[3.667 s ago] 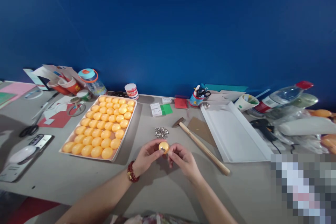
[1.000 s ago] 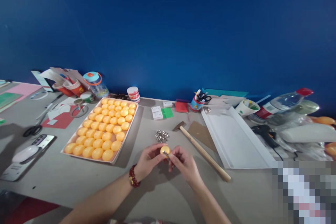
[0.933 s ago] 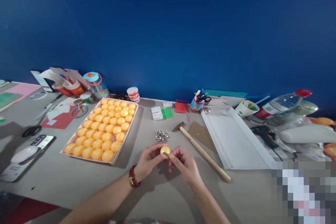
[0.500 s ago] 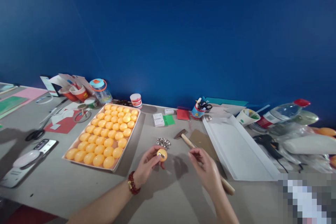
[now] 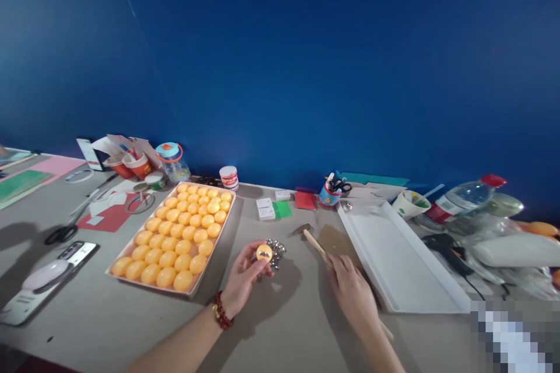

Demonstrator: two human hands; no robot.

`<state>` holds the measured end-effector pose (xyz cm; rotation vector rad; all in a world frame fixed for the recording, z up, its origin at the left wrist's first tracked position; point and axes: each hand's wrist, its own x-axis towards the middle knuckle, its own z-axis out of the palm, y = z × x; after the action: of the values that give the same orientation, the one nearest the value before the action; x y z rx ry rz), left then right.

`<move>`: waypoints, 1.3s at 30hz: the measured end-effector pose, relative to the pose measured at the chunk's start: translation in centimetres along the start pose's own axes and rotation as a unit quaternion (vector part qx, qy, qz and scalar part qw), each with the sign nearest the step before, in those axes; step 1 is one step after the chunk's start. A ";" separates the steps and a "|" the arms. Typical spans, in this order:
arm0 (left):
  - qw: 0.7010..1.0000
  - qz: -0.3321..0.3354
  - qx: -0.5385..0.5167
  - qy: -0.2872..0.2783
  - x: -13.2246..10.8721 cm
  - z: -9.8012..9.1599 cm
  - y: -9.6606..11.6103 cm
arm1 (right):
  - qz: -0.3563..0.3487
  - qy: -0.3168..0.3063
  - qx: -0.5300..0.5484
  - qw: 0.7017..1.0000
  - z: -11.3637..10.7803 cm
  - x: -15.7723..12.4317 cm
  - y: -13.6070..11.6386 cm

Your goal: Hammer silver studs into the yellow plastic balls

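My left hand (image 5: 243,282) pinches a small orange half-ball (image 5: 264,253) with a bit of metal in it, held just above the grey table. A pile of small silver metal pieces (image 5: 276,248) lies right behind it. My right hand (image 5: 351,291) lies over the wooden handle of a hammer (image 5: 315,243), fingers curled around it. The hammer's metal head points to the far left. A red bead bracelet sits on my left wrist.
A tray (image 5: 213,263) filled with several orange balls lies to the left. An empty white tray (image 5: 394,250) lies to the right. Bottles, a glue gun (image 5: 441,242) and bags crowd the far right. Scissors (image 5: 59,233), a phone, cups and paper sit at the left.
My right hand left the orange half-ball and moved right onto the hammer handle. My left hand kept the half-ball and lifted it a little. The view tilted upward.
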<state>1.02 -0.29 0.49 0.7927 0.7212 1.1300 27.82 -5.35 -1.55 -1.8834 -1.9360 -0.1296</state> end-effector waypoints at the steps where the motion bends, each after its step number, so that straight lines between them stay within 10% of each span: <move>1: 1.000 0.002 0.007 0.004 0.0 -0.1 0.0 | 0.001 0.010 0.018 1.000 -0.1 0.0 -0.2; 11: 0.999 0.012 -0.015 0.028 0.8 -0.6 -0.5 | -0.119 0.007 0.220 0.968 -3.7 -0.5 -5.5; 39: 1.000 0.005 0.015 0.024 1.1 -0.9 -0.6 | -0.121 0.018 0.215 0.969 -3.2 -0.7 -5.9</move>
<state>0.87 0.75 -0.55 0.7969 0.7759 1.1528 22.86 -7.63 2.46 -1.3556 -1.9700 0.1713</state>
